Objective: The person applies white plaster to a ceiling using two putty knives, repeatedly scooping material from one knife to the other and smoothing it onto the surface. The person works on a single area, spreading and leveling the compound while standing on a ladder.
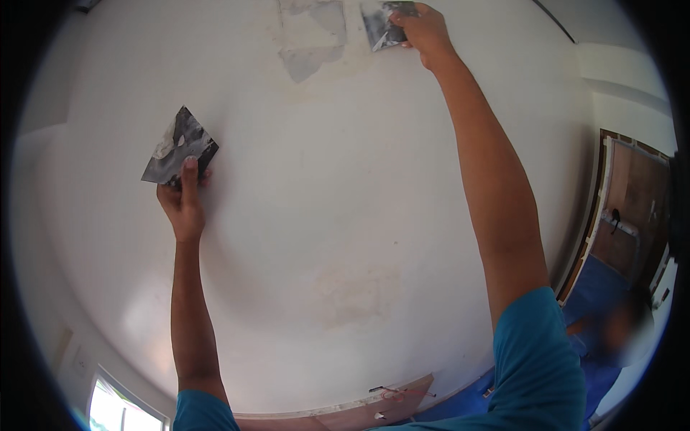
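My left hand (183,208) is raised at the left, closed on a dark, flat putty spreader (171,154) smeared with pale filler. Its thumb lies over the near face, and the blade stands off the wall. High up, my right hand (431,37) grips a second dark putty spreader (378,26), also streaked with filler, at the white wall (309,187). Whether its edge touches the wall I cannot tell. Just left of this spreader is a grey rough patch (305,65) below a squarish outlined patch (313,23).
A faint beige patch (356,298) marks the wall lower down. Below runs a wooden ledge (330,415) with thin red wires (402,394). A window (122,409) is at lower left. At right are a doorway (632,187), blue covering (600,284) and a blurred person (611,337).
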Demonstrator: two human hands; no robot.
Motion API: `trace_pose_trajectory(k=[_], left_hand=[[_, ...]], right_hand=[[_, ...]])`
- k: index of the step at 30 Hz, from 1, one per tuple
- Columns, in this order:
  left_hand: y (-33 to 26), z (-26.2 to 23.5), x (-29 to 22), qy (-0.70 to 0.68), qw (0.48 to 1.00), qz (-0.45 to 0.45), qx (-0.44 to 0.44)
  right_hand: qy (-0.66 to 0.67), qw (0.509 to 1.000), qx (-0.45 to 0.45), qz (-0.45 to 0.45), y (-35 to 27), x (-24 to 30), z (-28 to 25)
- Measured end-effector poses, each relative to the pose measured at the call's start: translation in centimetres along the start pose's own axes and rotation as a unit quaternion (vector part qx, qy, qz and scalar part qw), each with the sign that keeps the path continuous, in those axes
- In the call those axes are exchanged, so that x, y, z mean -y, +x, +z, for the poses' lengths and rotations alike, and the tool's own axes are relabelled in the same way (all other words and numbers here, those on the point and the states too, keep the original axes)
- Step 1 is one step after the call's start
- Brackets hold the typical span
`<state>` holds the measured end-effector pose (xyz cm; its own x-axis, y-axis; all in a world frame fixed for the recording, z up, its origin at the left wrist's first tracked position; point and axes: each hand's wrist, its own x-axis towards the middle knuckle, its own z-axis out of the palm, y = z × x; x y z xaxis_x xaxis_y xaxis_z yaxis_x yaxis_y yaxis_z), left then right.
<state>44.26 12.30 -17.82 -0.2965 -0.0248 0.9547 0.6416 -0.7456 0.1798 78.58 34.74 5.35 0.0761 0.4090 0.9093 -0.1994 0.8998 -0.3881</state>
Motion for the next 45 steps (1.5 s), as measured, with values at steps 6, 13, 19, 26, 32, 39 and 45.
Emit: trace_pose_trajectory(k=[6,13,19,26,32,39,45], left_hand=[[-0.1,-0.1,0.3,-0.018,1.000,-0.011,-0.007],[0.0,-0.1,0.5,-0.012,1.000,-0.004,-0.022],[0.1,-0.1,0.0,0.003,1.000,-0.012,-0.027],[0.1,-0.6,0.0,0.021,1.000,-0.010,0.004],[-0.1,-0.2,-0.4,0.012,0.999,-0.035,-0.020],[0.0,-0.4,0.1,-0.004,0.999,-0.023,-0.025],[0.2,-0.9,0.5,0.012,1.000,-0.017,-0.004]], right_hand=[[-0.249,0.957,-0.068,-0.136,1.0,-0.6,0.6],[-0.316,0.943,-0.058,-0.090,1.4,-0.4,1.9],[-0.305,0.935,-0.081,-0.162,1.8,0.9,-0.4],[-0.354,0.929,-0.050,-0.100,1.8,1.4,0.8],[-0.347,0.936,-0.004,-0.053,2.0,1.7,1.9],[-0.348,0.935,0.053,-0.035,1.2,3.7,1.1],[-0.410,0.909,0.028,-0.068,2.5,3.1,1.7]])
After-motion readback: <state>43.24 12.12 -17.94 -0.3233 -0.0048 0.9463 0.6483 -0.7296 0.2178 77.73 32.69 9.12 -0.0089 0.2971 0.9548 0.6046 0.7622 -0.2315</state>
